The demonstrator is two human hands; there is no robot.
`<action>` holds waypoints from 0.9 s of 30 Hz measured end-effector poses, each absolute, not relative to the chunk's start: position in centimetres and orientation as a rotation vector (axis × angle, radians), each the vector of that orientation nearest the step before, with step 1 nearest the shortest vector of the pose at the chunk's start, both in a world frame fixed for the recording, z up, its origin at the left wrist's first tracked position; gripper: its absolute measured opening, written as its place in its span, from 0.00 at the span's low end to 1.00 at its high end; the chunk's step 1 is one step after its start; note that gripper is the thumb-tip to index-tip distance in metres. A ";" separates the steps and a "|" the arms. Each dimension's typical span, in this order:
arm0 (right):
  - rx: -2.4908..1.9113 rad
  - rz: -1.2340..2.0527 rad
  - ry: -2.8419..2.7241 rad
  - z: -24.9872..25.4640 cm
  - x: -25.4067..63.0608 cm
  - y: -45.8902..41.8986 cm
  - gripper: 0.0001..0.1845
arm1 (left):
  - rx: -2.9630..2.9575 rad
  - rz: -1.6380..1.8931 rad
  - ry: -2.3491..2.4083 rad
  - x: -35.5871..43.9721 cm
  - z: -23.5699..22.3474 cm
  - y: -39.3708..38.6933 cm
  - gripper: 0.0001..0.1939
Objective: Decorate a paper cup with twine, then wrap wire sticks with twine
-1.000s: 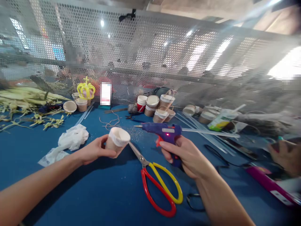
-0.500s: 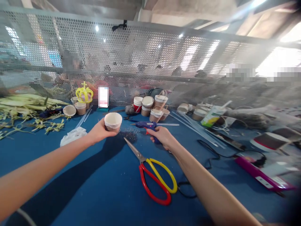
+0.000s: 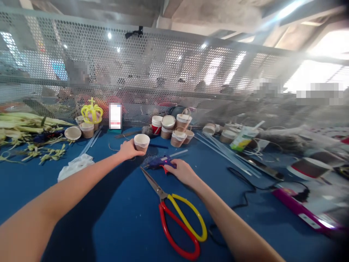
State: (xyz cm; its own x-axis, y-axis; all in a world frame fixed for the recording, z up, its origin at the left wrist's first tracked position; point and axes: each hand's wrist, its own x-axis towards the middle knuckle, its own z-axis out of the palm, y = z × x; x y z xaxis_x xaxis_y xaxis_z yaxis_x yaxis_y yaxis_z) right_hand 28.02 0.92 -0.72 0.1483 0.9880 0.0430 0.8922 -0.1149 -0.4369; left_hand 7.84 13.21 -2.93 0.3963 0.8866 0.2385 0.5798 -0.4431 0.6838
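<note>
My left hand [image 3: 127, 149] is stretched far forward and closed round a small brown paper cup with a white lining [image 3: 141, 141], held upright just above the blue table [image 3: 128, 214]. My right hand [image 3: 182, 171] grips the handle of a blue glue gun [image 3: 159, 162], which lies low on the table with its nozzle pointing left. A pair of scissors with red and yellow handles [image 3: 174, 214] lies just in front of the gun, blades pointing toward it.
A cluster of paper cups [image 3: 173, 127] stands at the back by the perforated metal screen [image 3: 174, 76]. Clear glue sticks [image 3: 218, 149], a black cable [image 3: 245, 189], a yellow crown [image 3: 92, 112], palm leaves [image 3: 24, 127] and crumpled white plastic [image 3: 73, 165] lie around.
Both arms have reached farther forward. The cup has moved toward the back cups, and the glue gun has been lowered onto the table with its nozzle now pointing left.
</note>
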 end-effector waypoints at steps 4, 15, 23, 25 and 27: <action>-2.125 0.345 -1.818 -1.1 27.9 1.0 0.16 | 2.166 0.795 1.291 6.9 -2.8 13.2 0.37; -2.187 0.339 -1.700 -0.9 27.2 0.9 0.12 | 2.111 0.802 0.868 6.8 -1.6 14.6 0.37; -2.106 0.453 -1.511 -0.7 28.0 1.3 0.16 | 1.985 0.865 0.812 6.6 -1.8 13.7 0.32; -2.053 0.548 -1.492 -0.1 28.0 1.0 0.18 | 1.945 0.877 0.812 5.9 -1.0 13.2 0.33; -1.947 0.710 -1.391 0.6 28.0 0.6 0.18 | 1.918 0.872 0.795 4.9 0.1 12.3 0.35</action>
State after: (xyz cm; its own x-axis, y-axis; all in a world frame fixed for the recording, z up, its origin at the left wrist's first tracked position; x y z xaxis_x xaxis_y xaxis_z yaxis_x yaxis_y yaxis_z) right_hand 28.00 0.61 0.56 0.2959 0.9531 -0.0638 0.6109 -0.2402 -0.7544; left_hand 4.92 12.31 0.08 0.5525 0.7908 0.2633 0.1891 -0.4266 0.8845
